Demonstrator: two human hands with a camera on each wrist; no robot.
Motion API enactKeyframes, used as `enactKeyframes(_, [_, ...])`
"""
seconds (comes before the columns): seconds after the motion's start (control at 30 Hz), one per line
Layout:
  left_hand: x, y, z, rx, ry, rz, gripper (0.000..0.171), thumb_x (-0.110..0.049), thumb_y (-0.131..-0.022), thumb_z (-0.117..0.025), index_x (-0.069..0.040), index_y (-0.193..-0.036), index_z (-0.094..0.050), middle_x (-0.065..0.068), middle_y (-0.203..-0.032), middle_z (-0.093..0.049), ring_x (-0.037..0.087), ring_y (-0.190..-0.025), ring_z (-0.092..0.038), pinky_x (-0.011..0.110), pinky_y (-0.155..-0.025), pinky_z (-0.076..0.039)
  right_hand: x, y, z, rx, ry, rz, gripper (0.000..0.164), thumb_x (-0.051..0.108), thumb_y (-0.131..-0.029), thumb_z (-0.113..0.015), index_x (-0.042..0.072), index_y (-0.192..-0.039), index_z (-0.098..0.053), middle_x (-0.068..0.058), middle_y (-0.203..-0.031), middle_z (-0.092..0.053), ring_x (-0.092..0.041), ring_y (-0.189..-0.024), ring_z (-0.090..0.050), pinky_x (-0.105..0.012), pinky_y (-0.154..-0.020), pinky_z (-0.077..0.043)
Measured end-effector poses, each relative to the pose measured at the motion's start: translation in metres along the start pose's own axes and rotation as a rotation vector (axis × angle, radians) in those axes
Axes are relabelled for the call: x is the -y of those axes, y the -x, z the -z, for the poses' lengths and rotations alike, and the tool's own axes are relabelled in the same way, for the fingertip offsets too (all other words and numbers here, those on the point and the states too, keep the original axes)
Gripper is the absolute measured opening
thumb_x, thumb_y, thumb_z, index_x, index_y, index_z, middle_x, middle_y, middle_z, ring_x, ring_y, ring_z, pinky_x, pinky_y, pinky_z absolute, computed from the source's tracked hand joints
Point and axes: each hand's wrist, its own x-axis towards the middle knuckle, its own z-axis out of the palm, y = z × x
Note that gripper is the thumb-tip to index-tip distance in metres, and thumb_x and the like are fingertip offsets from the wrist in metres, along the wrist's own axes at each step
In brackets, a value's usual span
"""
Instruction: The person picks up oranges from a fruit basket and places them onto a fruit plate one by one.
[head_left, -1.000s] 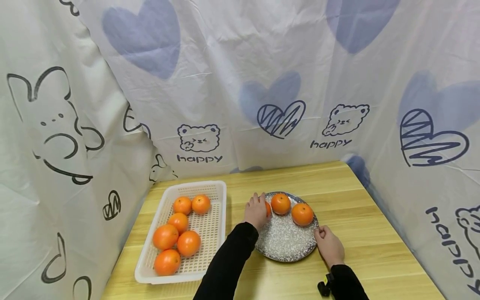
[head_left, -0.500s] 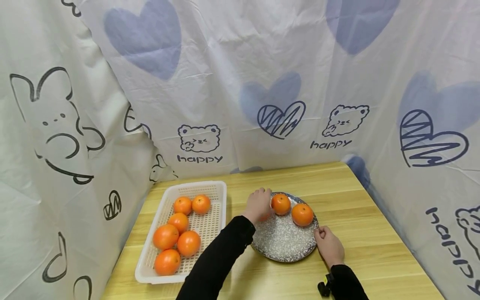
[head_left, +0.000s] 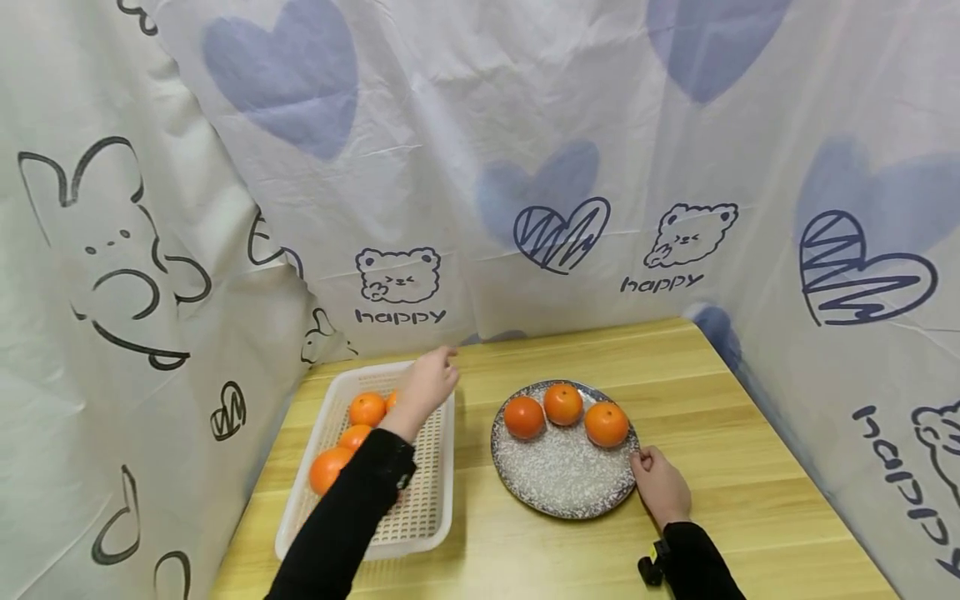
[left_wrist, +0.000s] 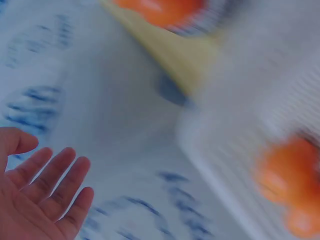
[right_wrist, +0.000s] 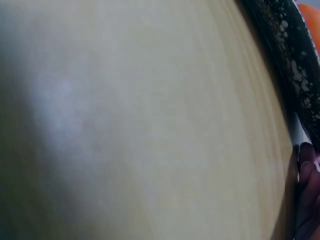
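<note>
Over the white basket (head_left: 431, 517) of oranges my left hand (head_left: 426, 385) hovered open, empty, my right hand (head_left: 662, 486) touched the speckled plate's (head_left: 562, 479) rim, fingers curled.

You see a pale wood-grain surface (head_left: 720, 467) with a smooth, faintly shiny finish. The tray (head_left: 431, 508) looks like white perforated plastic. The plate (head_left: 562, 479) is dark, glazed and speckled white. The oranges (head_left: 524, 417) have glossy, dimpled skin. The printed backdrop (head_left: 465, 167) is thin, creased cloth.
</note>
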Motion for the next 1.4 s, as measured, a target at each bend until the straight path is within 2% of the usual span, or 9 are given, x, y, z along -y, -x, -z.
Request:
enactKeyframes(0.1, [0.044, 0.014, -0.005, 0.111, -0.103, 0.083, 0.037, -0.016, -0.091, -0.058, -0.009, -0.127, -0.059, 0.010, -0.093, -0.069, 0.019, -0.066, -0.056, 0.033, -0.055, -0.046, 0.001, 0.001, 0.002, -0.006, -0.005, 0.003, 0.033, 0.035, -0.096, -0.051, 0.007, -0.109, -0.061, -0.006, -0.088, -0.065, -0.019, -0.070, -0.058, -0.029, -0.059, -0.037])
enactKeyframes(0.2, [0.078, 0.034, -0.012, 0.235, -0.209, 0.114, 0.036, -0.017, -0.091, -0.060, -0.007, -0.125, -0.058, 0.008, -0.078, -0.062, 0.019, -0.058, -0.050, 0.032, -0.050, -0.040, 0.000, 0.001, 0.004, -0.014, 0.002, 0.003, 0.033, 0.035, -0.096, -0.050, 0.007, -0.109, -0.061, -0.007, -0.090, -0.067, -0.020, -0.072, -0.059, -0.029, -0.059, -0.037])
enactKeyframes(0.4, [0.111, 0.071, -0.017, 0.364, -0.358, 0.071, 0.027, -0.024, -0.088, -0.067, -0.009, -0.109, -0.062, 0.009, -0.091, -0.065, 0.024, -0.078, -0.062, 0.044, -0.064, -0.050, 0.001, -0.001, 0.002, -0.009, 0.005, 0.000, 0.033, 0.037, -0.096, -0.049, 0.008, -0.108, -0.061, -0.006, -0.089, -0.066, -0.019, -0.071, -0.059, -0.028, -0.059, -0.036])
enactKeyframes(0.57, [0.110, 0.083, -0.018, 0.471, -0.345, 0.082, 0.040, -0.030, -0.090, -0.065, -0.006, -0.121, -0.061, 0.014, -0.103, -0.068, 0.028, -0.087, -0.063, 0.048, -0.077, -0.051, 0.001, -0.002, 0.004, -0.008, 0.002, 0.000, 0.034, 0.037, -0.097, -0.049, 0.008, -0.109, -0.061, -0.006, -0.089, -0.066, -0.019, -0.071, -0.059, -0.028, -0.059, -0.036])
enactKeyframes(0.73, [0.100, 0.089, -0.011, 0.600, -0.264, 0.171, 0.054, -0.026, -0.088, -0.062, -0.003, -0.136, -0.053, 0.015, -0.114, -0.066, 0.024, -0.085, -0.055, 0.044, -0.084, -0.047, 0.001, -0.002, 0.003, -0.001, -0.001, -0.002, 0.034, 0.038, -0.097, -0.048, 0.009, -0.109, -0.061, -0.005, -0.089, -0.066, -0.019, -0.070, -0.058, -0.028, -0.058, -0.036])
enactKeyframes(0.87, [0.095, 0.094, -0.008, 0.678, -0.235, 0.275, 0.057, -0.020, -0.079, -0.071, -0.007, -0.132, -0.057, 0.010, -0.109, -0.063, 0.026, -0.085, -0.050, 0.041, -0.082, -0.044, 0.001, -0.002, 0.002, 0.004, -0.004, -0.010, 0.033, 0.037, -0.096, -0.050, 0.008, -0.107, -0.061, -0.005, -0.089, -0.066, -0.019, -0.071, -0.059, -0.029, -0.058, -0.037])
enactKeyframes(1.07, [0.087, 0.102, -0.004, 0.686, -0.173, 0.402, 0.056, -0.009, -0.069, -0.082, -0.010, -0.121, -0.062, 0.009, -0.097, -0.056, 0.026, -0.075, -0.049, 0.034, -0.064, -0.042, 0.002, -0.001, 0.002, 0.002, -0.003, -0.016, 0.032, 0.036, -0.096, -0.051, 0.008, -0.106, -0.061, -0.005, -0.088, -0.066, -0.019, -0.071, -0.059, -0.029, -0.058, -0.037])
enactKeyframes(1.2, [0.082, 0.105, -0.001, 0.653, -0.116, 0.418, 0.069, -0.006, -0.067, -0.085, -0.009, -0.131, -0.058, 0.011, -0.116, -0.061, 0.025, -0.078, -0.049, 0.033, -0.065, -0.045, 0.003, -0.001, 0.002, -0.002, -0.001, -0.015, 0.031, 0.036, -0.096, -0.050, 0.008, -0.106, -0.061, -0.005, -0.087, -0.066, -0.019, -0.069, -0.058, -0.028, -0.057, -0.036])
enactKeyframes(1.4, [0.079, 0.105, 0.001, 0.633, -0.068, 0.414, 0.061, 0.000, -0.064, -0.084, -0.007, -0.122, -0.063, 0.013, -0.117, -0.062, 0.026, -0.083, -0.050, 0.032, -0.068, -0.045, 0.003, -0.001, 0.001, -0.009, 0.003, -0.017, 0.032, 0.037, -0.096, -0.049, 0.009, -0.105, -0.061, -0.006, -0.088, -0.067, -0.020, -0.071, -0.060, -0.028, -0.057, -0.037])
